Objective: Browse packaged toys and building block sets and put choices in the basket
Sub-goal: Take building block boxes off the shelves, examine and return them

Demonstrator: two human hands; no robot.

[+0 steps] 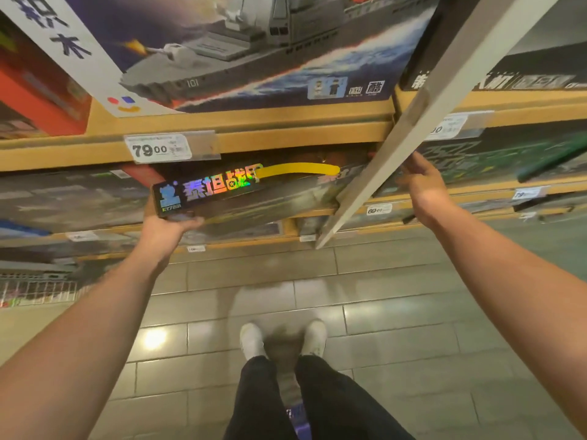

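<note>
Left hand gripping dark flat cardboard box with holographic lettering from beneath, thumb along its near edge. Right hand against white upright post; finger state unclear.

Box – glossy card, holographic foil lettering | shelf edge – matt wood-look | floor tiles – smooth, glossy

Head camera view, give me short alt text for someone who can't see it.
A person's left hand grips the end of a dark box with holographic lettering, partly out from a wooden store shelf, while the right hand touches a white upright post. A warship set sits above.
</note>
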